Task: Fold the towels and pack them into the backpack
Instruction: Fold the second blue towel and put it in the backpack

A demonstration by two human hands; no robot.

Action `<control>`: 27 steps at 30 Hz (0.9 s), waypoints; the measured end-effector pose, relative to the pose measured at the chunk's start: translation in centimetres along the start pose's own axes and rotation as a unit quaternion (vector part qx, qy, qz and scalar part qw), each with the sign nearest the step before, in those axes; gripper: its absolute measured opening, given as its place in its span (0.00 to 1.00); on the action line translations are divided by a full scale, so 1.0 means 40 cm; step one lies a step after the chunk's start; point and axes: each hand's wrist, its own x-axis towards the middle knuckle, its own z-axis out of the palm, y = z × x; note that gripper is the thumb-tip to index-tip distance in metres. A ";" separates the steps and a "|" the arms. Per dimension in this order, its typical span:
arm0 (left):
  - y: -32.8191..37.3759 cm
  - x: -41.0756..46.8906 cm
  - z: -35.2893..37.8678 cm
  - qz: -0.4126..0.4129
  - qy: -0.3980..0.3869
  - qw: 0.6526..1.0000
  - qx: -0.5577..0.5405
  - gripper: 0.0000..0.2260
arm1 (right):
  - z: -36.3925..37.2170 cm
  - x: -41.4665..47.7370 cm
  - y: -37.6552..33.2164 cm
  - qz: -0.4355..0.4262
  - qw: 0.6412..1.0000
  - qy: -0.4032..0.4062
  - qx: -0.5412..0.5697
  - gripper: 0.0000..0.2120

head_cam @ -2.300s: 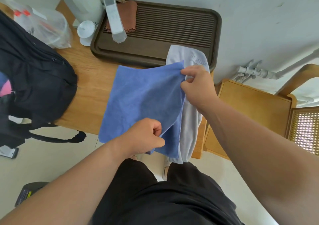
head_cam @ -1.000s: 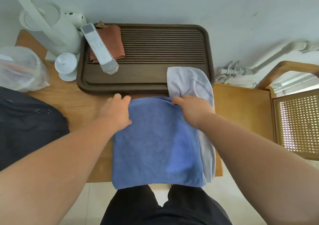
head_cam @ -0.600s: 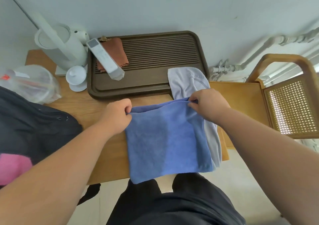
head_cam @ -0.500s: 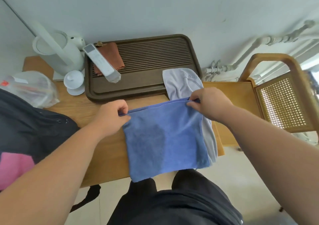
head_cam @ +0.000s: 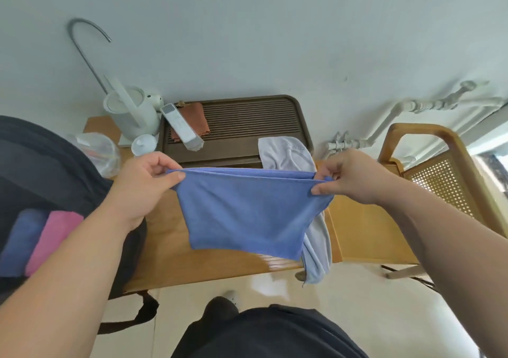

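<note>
A blue towel [head_cam: 247, 209] is pinched at its top corners by the left hand [head_cam: 143, 184] and right hand [head_cam: 354, 176] above the bench [head_cam: 170, 250]; the fold could be undone by a slip.

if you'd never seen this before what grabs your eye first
First, the blue towel held up in mid-air at the centre, stretched between the left hand and right hand, which pinch its top corners. Next, the open black backpack at the left with a pink towel packed inside. The grey towel drapes from the brown tray over the table and off its front edge.
</note>
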 end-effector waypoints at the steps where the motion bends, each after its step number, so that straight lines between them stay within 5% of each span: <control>1: 0.014 -0.013 -0.002 -0.003 0.015 0.999 -0.036 0.10 | -0.014 -0.007 -0.003 -0.012 0.999 -0.009 0.031 0.05; 6: 0.078 -0.073 -0.008 0.010 0.093 0.988 -0.122 0.09 | -0.066 -0.027 -0.010 -0.066 0.985 -0.034 0.154 0.04; 12: 0.117 -0.137 -0.010 0.052 0.179 0.977 -0.105 0.06 | -0.068 -0.041 -0.037 -0.122 0.989 0.054 0.064 0.14; 17: 0.136 -0.168 -0.019 0.065 0.186 0.969 -0.148 0.09 | -0.086 -0.056 -0.048 -0.146 0.978 0.084 0.123 0.15; 19: 0.144 -0.184 -0.030 0.069 0.171 0.969 -0.164 0.12 | -0.103 -0.073 -0.052 -0.131 0.975 0.039 0.176 0.08; 22: 0.149 -0.224 -0.060 0.064 0.104 0.980 -0.156 0.18 | -0.133 -0.096 -0.039 -0.106 0.968 -0.094 0.208 0.13; 27: 0.135 -0.274 -0.108 -0.024 -0.041 0.985 -0.164 0.12 | -0.111 -0.110 -0.037 -0.051 0.931 -0.302 0.197 0.09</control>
